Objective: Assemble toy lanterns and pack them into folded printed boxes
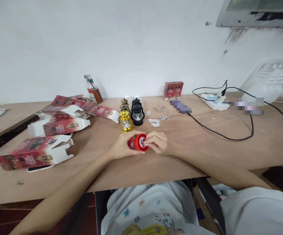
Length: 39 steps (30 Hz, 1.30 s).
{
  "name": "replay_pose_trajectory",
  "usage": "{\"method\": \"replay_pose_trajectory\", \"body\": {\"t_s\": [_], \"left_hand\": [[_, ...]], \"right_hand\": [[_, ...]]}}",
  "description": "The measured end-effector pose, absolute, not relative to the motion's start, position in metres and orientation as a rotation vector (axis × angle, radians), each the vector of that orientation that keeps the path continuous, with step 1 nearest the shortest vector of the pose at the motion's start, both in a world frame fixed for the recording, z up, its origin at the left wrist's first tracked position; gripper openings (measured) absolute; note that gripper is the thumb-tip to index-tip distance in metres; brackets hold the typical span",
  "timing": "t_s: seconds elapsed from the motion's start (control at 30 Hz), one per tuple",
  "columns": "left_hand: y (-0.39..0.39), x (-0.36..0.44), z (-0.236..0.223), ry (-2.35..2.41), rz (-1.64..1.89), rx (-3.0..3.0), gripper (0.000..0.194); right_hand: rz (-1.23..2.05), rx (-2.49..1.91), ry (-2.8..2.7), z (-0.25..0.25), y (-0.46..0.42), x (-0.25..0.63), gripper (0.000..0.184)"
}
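Note:
My left hand (pixel 121 146) is closed around a small red lantern (pixel 139 142), which lies on its side with its round base turned to the right. At the open base, the fingertips of my right hand (pixel 158 142) are pinched together; whatever they hold is too small to name. Just beyond my hands stand several little lanterns, among them a gold one (pixel 126 122) and a black one (pixel 138 115). To their right lie small white pieces (pixel 154 122), a group of round silvery button cells (pixel 164 117) and some clear parts (pixel 160 108).
Red printed boxes (pixel 34 151), several of them unfolded, cover the left of the table. Behind them stands a bottle (pixel 94 91) of brown liquid. A red box (pixel 173 90) stands by the wall. On the right, a black cable (pixel 219 135) curves near a white power strip (pixel 215 101).

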State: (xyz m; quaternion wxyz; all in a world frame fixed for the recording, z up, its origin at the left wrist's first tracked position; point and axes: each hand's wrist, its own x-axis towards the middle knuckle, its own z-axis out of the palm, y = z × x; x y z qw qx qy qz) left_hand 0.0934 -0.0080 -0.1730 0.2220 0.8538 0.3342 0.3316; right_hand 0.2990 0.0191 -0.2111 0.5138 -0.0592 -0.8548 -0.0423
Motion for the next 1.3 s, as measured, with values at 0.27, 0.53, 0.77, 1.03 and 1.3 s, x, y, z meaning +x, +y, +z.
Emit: {"method": "replay_pose_trajectory", "body": {"t_s": [0.27,0.53,0.77,1.03,1.3], "left_hand": [[-0.006,0.087,-0.171,1.167,1.333,2.385,0.056],[-0.006,0.090,-0.175,1.209,1.298,2.435,0.054],[0.003,0.083,-0.181,1.040,1.112,3.206,0.048],[-0.002,0.089,-0.176,0.942,0.849,3.664,0.031],[0.000,0.089,-0.177,0.920,0.867,3.553,0.034]], "right_hand": [[0.975,-0.740,-1.487,-0.211,0.027,0.288,0.015],[2.042,-0.950,-1.043,-0.200,0.012,0.278,0.017],[2.163,-1.059,-0.851,-0.184,-0.003,0.270,0.025],[2.057,-1.008,-0.925,-0.184,-0.008,0.268,0.032],[2.068,-1.002,-0.942,-0.187,-0.005,0.270,0.029]]}}
